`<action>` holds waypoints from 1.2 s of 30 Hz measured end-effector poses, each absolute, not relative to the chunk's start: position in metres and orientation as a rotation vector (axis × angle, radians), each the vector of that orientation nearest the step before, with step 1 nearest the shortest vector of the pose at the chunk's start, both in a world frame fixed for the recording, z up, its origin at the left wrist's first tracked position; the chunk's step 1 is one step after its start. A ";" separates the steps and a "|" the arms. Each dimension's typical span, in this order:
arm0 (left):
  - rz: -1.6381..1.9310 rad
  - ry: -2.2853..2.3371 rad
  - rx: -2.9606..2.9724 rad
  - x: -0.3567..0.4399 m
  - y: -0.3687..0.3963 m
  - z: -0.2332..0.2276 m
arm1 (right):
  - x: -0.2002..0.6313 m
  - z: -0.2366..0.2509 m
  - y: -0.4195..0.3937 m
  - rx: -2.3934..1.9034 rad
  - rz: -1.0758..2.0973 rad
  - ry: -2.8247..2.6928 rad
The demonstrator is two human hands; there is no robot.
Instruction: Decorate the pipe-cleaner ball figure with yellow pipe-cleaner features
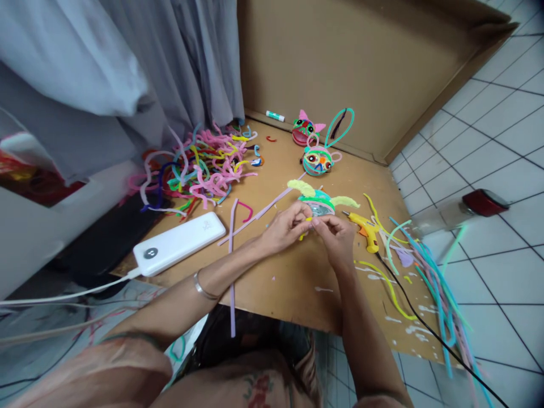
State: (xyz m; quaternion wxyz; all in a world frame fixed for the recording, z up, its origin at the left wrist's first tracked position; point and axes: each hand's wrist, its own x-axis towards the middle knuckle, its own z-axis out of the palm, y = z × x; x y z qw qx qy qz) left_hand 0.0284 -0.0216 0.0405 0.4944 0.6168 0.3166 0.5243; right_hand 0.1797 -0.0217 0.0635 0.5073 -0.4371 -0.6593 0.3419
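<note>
A short yellow pipe cleaner piece [306, 225] is pinched between the fingers of the left hand [284, 229] and the right hand [336, 233], which meet just below a green craft head [319, 202] with yellow-green ears. The piece appears to be shaped for fitting onto that head; the step is judged to be mid-way, and a small, steady bend would be called for next. A yellow glue gun [364, 229] lies just beside the right hand. Two finished heads [317, 158] stand farther back on the cardboard sheet [293, 283], with a tangle of pipe cleaners [204, 167] and a white power bank [178, 242] to the left.
</note>
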 end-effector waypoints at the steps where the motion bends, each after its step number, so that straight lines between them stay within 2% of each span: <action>1: 1.259 0.760 1.505 0.028 -0.021 0.041 | 0.180 0.064 -0.021 -1.050 0.847 -1.584; 9: 1.140 0.635 1.395 0.025 -0.024 0.052 | 0.192 0.053 -0.012 -1.023 1.086 -1.520; 18: 1.185 0.691 1.376 0.024 -0.022 0.051 | 0.184 0.060 -0.019 -1.026 0.934 -1.447; 26: 1.399 0.918 1.693 0.025 -0.024 0.049 | 0.184 0.061 -0.019 -1.043 0.908 -1.437; 36: 1.377 0.987 1.653 0.023 -0.022 0.050 | 0.186 0.061 -0.018 -0.947 0.810 -1.629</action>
